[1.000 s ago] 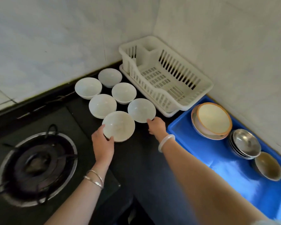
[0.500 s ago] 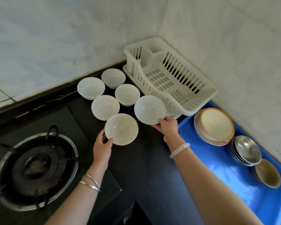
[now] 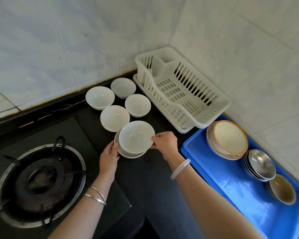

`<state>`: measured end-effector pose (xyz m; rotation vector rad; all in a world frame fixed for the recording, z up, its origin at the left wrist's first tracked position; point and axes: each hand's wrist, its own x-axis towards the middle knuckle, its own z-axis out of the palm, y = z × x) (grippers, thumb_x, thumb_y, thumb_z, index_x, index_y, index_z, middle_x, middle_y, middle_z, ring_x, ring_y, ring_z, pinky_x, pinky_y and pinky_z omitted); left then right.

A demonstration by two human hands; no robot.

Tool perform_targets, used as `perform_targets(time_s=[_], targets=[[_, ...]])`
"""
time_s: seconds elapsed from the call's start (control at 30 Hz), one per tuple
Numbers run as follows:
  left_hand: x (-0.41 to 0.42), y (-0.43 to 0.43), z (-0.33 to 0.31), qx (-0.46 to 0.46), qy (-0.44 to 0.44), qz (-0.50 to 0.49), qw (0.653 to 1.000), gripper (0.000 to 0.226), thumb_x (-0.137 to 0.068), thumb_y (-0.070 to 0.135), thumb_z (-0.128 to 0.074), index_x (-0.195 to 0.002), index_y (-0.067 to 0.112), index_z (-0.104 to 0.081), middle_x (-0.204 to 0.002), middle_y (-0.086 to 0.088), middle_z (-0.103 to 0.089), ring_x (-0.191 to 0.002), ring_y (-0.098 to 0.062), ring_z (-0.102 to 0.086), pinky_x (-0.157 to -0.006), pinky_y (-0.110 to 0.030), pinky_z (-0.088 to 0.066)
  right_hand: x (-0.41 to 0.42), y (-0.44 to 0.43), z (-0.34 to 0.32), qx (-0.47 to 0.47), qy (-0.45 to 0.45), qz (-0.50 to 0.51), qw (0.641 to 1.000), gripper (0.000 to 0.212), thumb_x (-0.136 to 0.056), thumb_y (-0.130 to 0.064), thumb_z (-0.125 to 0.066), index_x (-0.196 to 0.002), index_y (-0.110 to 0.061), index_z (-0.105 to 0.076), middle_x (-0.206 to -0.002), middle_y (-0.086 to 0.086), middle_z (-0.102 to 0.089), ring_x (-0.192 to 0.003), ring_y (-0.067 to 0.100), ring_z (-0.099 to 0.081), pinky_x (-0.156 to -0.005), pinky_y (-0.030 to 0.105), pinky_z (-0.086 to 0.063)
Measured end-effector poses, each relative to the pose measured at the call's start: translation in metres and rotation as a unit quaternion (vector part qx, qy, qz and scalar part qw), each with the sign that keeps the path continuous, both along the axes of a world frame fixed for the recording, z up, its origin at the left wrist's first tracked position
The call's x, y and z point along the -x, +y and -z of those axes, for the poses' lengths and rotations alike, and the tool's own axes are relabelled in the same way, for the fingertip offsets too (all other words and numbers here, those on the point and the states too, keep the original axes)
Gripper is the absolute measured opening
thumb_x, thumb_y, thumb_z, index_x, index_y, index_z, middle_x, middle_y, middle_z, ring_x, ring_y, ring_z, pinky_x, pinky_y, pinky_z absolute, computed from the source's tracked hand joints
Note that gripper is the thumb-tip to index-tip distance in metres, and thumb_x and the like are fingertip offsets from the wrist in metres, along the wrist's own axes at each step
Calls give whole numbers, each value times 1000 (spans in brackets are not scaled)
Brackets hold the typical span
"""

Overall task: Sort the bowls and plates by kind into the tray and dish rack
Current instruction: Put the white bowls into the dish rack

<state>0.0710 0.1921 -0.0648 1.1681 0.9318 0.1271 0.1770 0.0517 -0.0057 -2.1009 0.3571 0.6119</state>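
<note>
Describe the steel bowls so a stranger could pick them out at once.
Start at the blue tray on the right of the black counter, below the white dish rack. Three lots of dishes line its far side along the tiled wall. The steel bowls are the middle lot, a nested stack, the only shiny metal ones, between the orange-rimmed bowl and a small tan bowl.

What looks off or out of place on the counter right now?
Nothing is spilled or broken. The one irregular thing: the right hand holds a white bowl tilted and off-centre over the bowl steadied by the left hand, not yet nested. The rack is empty.
</note>
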Motion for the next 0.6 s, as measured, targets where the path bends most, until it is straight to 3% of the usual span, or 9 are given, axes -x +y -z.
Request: perform_targets(time_s=[0.07, 0.2, 0.37, 0.47, 0.6], targets=[[-1, 1, 0, -3, 6, -3, 1000, 39, -95, 26, -47, -133, 14, -48, -130, -9, -55, -119, -25, -53, -96, -37, -45, 2, 3, 2, 19, 7, -16, 1000, 9, -82, -10, -63, -82, -13, -70, -67, 3, -72, -72, 16, -72, -79, 37, -59], [-2, 3, 2, -30, 12, 12, 999, 37, -92, 19, -54, -128, 16, -53, -127, -9, -58, -115, -25, -56, -96, -40, -48, 2, 10, 4, 53, 9, -41, 998, 15, -83, -11, -61, -71, -19, -63, -66, 1, -70, -74, 16, -72, -78, 34, -59], [-3, 5, 4, -39, 23, 23, 999, 38, -90, 12, -55, -128, 17, -52, -128, -10, -57, -117, -25, -55, -96, -43, -49, -1, 11, 14, 60, 12, -47, 997, 13, -81, -13, -62, -70, -20, -63, -65, -1, -68, -71, 15, -71, -75, 33, -60], [-3, 5, 3, -30, 21, 21, 999, 38, -91, 11, -54, -129, 17, -52, -129, -10, -57, -118, -25, -54, -96, -41, -49, -4, 10, 22, 59, 5, -49, 997, 8, -79, -16, -65, -82, -23, -63, -76, -1, -67, -72, 14, -69, -74, 34, -60], [-4, 8, -2, 4, 25, 20, 999, 39, -92, 14, -51, -131, 17, -50, -127, -8, -57, -114, -23, -56, -93, -36, -47, -7, 7, 28, 30, 62, -53, 996, 36, -80, -18, -65, -115, -24, -60, -93, 1, -63, -79, 15, -64, -64, 30, -57]])
